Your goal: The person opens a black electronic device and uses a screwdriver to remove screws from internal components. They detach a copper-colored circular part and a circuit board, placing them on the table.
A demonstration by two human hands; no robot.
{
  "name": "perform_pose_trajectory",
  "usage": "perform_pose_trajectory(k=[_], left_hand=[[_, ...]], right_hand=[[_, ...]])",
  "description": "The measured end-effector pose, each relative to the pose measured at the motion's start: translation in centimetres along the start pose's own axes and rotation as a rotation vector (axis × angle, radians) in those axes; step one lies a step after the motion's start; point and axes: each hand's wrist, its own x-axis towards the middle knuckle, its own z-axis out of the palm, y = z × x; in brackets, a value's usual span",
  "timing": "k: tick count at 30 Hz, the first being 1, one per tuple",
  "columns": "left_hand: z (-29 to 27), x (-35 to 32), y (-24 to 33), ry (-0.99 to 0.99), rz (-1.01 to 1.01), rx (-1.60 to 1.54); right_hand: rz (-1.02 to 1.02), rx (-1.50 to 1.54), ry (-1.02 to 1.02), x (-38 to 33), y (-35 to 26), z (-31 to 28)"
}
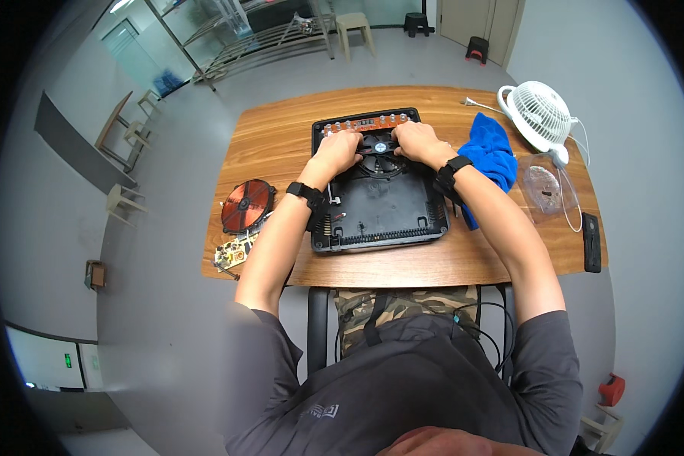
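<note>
A black plastic housing, like the lower shell of an induction cooker, lies open in front of me on the wooden table. Both of my hands are at a black cooling fan with a pale round label, near the far end of the housing. The fan's left side is gripped by my left hand, fingers curled in. On its right side, my right hand has its fingers closed on the frame; the fingertips are partly hidden. Just beyond the fan, an orange control board runs along the housing's far edge.
Left of the housing lie a copper induction coil and a yellowish circuit board. To the right are a blue cloth, a white desk fan, a clear container and a black oblong object by the table's edge.
</note>
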Motion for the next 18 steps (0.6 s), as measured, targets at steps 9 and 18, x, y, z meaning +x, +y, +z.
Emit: perform_pose_trajectory(k=[9, 18], left_hand=[[-1.4, -0.3, -0.2, 0.098, 0.044, -0.017], [-6.3, -3.8, -1.1, 0.008, -0.006, -0.037]], right_hand=[[-0.01, 0.062, 0.056, -0.7, 0.1, -1.5], [-0.087, 0.072, 0.096, -1.4, -3.8, -5.1]])
